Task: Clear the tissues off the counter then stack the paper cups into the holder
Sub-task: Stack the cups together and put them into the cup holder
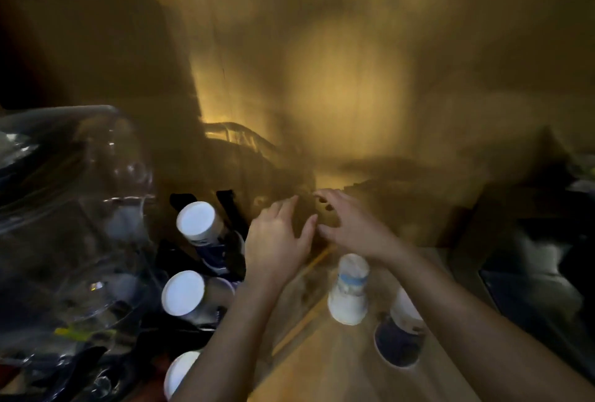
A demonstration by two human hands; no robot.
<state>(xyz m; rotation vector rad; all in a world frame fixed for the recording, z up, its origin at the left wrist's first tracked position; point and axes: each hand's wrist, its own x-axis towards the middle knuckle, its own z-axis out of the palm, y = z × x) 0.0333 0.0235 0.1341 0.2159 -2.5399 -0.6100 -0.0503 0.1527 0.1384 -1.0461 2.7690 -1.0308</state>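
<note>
The view is dim and motion-blurred. My left hand (277, 240) and my right hand (347, 224) are side by side at the back of the wooden counter (322, 363), almost touching the wall, fingers spread. I make out nothing held and no tissue. A white paper cup (349, 289) stands upside down just below my right wrist. A second cup (402, 327), dark blue at its mouth, lies under my right forearm. To the left, a black cup holder (231, 211) carries three cup stacks with white bottoms facing me (196, 221), (183, 292), (178, 372).
A large clear plastic bag (70, 224) fills the left side beside the holder. A yellow-lit wooden wall (338, 95) rises right behind the hands. Dark, blurred objects (531, 256) crowd the right edge of the counter.
</note>
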